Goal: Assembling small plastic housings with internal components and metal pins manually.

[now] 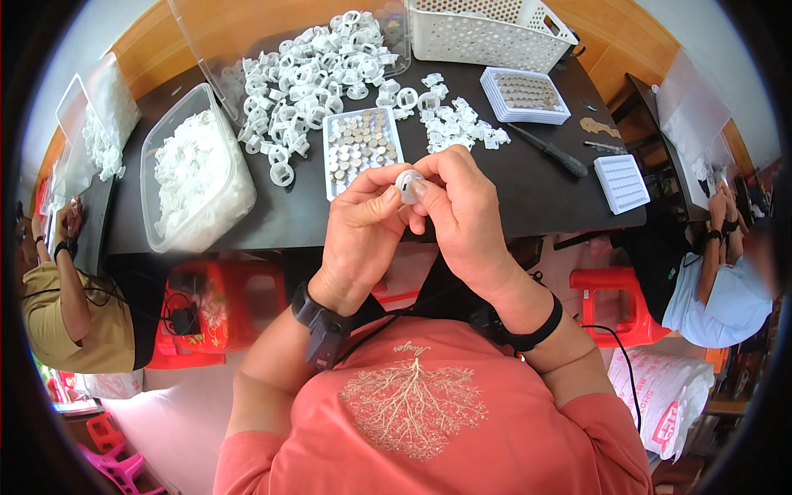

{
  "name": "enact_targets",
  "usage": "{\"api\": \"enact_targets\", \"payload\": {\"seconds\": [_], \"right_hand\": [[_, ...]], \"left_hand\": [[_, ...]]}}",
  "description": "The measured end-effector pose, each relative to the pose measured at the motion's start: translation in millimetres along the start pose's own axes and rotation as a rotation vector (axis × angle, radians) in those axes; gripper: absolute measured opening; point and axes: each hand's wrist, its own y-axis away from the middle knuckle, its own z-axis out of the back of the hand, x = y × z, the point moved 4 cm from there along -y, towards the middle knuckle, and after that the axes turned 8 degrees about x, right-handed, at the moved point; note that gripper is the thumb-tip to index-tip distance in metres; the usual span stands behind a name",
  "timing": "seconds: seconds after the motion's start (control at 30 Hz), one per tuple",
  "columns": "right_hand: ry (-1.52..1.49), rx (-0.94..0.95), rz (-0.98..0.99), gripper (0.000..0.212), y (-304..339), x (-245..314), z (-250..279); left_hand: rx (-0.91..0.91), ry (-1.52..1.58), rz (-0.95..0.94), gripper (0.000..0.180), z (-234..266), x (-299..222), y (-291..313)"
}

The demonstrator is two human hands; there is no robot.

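Note:
Between both hands, just over the table's front edge, is a small round white plastic part (407, 185) with a dark slot in its face. My left hand (356, 227) pinches it from the left with thumb and fingers. From the right, my right hand (469, 216) presses its thumb against the part, fingers curled around it. Right behind my hands lies a pale tray (328, 132) with many small round metal discs (360, 147). A heap of white ring-shaped plastic parts (309, 70) spreads beyond it, and smaller white clip-like pieces (462, 125) lie to its right.
A clear tub (243, 188) of white pieces stands left. At the back are a white perforated basket (487, 37) and stacked trays (497, 97) with discs. A dark-handled screwdriver (549, 150) and slotted tray (622, 183) lie right. People sit at tables on both sides, near red stools (615, 297).

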Motion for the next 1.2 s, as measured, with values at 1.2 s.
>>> {"api": "enact_targets", "payload": {"seconds": [1.2], "right_hand": [[-0.148,0.001,0.028,0.009,8,11,22]], "left_hand": [[-0.307,-0.604,-0.077,0.018,-44,-17,6]]}}
